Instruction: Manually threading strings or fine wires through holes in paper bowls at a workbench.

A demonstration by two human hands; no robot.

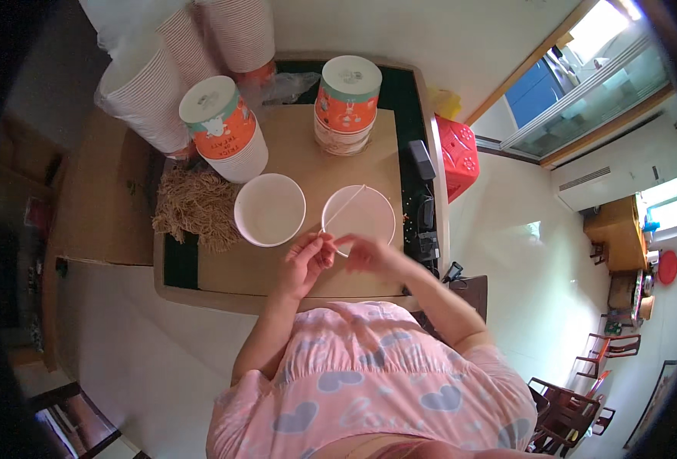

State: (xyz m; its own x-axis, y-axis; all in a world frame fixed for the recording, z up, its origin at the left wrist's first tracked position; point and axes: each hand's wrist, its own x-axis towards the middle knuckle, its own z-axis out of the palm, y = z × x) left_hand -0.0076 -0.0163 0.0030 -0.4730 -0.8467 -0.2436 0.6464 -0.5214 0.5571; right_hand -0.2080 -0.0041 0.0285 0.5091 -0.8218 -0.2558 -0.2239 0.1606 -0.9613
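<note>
my left hand pinches the near end of a thin pale stick between fingertips, and the stick slants up and away across the open mouth of the right paper bowl, its far tip near the bowl's back rim. so the stick sits right in my left grip, laid over the bowl rather than down inside it, as far as i can tell. my right hand is just beside the left, fingers curled at the bowl's near edge; i cannot tell whether it holds anything. a second empty bowl stands just left of the first, both close to me on the brown desk, probably so i can reach them easily. further back stand two orange-banded stacks of bowls, and a heap of tan straw-like shreds lies at the left.
</note>
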